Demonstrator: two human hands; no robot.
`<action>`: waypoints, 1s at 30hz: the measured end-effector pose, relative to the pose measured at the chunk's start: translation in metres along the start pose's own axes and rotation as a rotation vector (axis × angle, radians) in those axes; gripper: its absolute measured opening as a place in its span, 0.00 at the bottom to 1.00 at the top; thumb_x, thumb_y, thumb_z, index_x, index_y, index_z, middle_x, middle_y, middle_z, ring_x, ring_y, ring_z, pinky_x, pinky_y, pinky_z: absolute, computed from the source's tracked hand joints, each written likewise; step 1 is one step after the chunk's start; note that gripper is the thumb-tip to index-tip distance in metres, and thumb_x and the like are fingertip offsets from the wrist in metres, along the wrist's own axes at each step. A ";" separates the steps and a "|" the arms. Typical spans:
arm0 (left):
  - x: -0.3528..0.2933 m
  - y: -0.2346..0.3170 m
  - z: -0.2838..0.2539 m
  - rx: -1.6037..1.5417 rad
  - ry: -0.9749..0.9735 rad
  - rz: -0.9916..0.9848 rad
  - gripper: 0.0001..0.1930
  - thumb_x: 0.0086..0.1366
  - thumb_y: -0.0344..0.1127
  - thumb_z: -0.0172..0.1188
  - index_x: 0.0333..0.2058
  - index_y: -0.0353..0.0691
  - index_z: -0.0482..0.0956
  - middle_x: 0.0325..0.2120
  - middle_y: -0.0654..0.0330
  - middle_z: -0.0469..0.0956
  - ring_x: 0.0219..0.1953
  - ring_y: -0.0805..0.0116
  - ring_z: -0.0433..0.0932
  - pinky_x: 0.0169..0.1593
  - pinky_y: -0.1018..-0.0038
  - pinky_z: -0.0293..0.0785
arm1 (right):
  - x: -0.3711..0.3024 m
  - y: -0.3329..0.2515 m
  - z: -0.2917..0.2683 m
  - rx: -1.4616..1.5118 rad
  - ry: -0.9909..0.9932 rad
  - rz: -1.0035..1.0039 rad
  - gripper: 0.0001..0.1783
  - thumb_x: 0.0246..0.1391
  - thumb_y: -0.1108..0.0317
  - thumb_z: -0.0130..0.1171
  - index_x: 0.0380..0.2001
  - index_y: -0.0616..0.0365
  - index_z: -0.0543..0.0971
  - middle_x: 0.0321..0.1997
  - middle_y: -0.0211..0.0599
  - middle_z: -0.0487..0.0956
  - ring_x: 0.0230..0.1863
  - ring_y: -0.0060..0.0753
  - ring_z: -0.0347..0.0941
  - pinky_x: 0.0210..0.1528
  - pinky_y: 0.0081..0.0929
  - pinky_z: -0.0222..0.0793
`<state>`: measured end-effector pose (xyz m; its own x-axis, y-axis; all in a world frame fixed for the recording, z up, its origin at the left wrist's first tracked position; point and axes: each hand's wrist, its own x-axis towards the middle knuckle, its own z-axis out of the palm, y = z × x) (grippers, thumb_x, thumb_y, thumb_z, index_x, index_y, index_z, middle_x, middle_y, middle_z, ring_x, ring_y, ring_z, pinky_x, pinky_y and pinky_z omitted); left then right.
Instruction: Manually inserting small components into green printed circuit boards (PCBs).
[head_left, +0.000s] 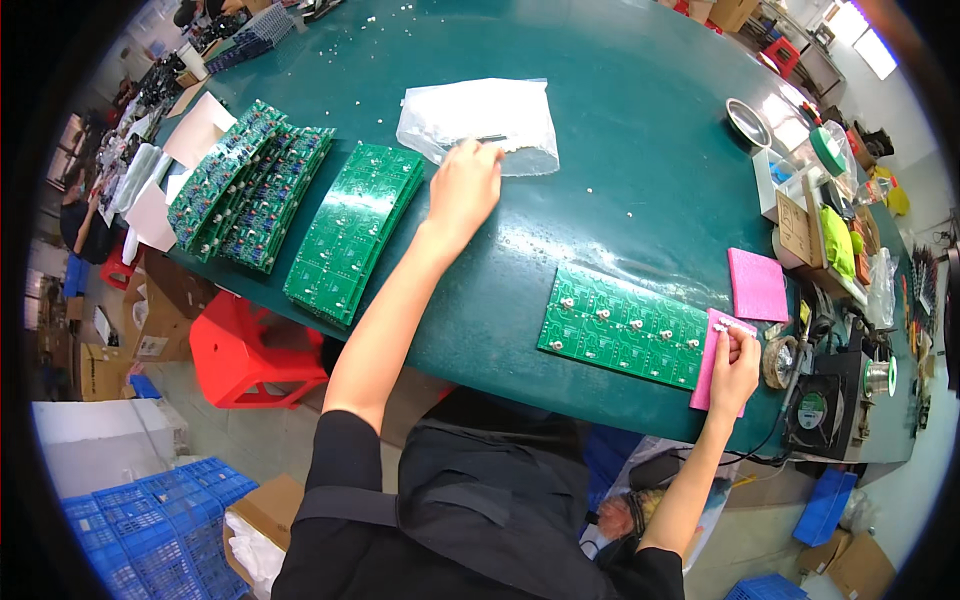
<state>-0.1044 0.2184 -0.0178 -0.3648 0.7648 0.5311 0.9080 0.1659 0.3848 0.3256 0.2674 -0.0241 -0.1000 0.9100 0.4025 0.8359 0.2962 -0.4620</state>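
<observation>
My left hand (pixel 467 190) reaches to the near edge of a clear plastic bag (pixel 480 108) of small white pieces. Its fingers are pinched together; a thin dark line shows beside them, and what they hold is too small to tell. At the right, my right hand (pixel 735 372) is closed, fingertips down at a row of small white parts (pixel 724 325) on a pink foam strip (pixel 704 377). What sits between those fingertips is hidden. Left of the strip lies a green circuit board (pixel 620 328) with several round white parts standing on it.
Bare green boards (pixel 355 230) are stacked left of my left arm, beside populated circuit boards (pixel 250 190). A pink foam square (pixel 758 285), solder spool (pixel 880 378), soldering gear (pixel 820 410) and metal dish (pixel 748 122) stand on the right. A red stool (pixel 250 350) is below the table's left edge.
</observation>
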 end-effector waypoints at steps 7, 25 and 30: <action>0.032 -0.023 0.037 0.092 -0.046 -0.048 0.08 0.59 0.31 0.59 0.37 0.38 0.79 0.38 0.50 0.76 0.42 0.49 0.77 0.46 0.58 0.74 | 0.002 0.019 -0.001 0.258 0.027 0.131 0.06 0.56 0.69 0.60 0.34 0.59 0.76 0.29 0.26 0.74 0.25 0.17 0.67 0.31 0.21 0.67; -0.087 0.117 -0.063 -1.536 -0.645 -0.603 0.10 0.61 0.27 0.63 0.41 0.32 0.80 0.36 0.60 0.80 0.40 0.73 0.79 0.47 0.77 0.75 | -0.069 -0.127 -0.034 1.188 -0.335 0.143 0.07 0.52 0.80 0.60 0.37 0.66 0.77 0.37 0.39 0.77 0.39 0.28 0.74 0.43 0.23 0.71; -0.124 0.135 -0.074 -1.746 -0.739 -0.722 0.11 0.62 0.26 0.62 0.43 0.32 0.76 0.38 0.57 0.79 0.39 0.70 0.79 0.45 0.75 0.77 | -0.073 -0.140 -0.025 1.011 -0.289 -0.017 0.07 0.48 0.79 0.65 0.32 0.65 0.78 0.35 0.38 0.77 0.36 0.26 0.71 0.39 0.21 0.68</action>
<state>0.0479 0.1005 0.0240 0.0504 0.9792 -0.1966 -0.6296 0.1840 0.7548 0.2296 0.1521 0.0310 -0.3440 0.8986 0.2723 0.0066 0.2924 -0.9563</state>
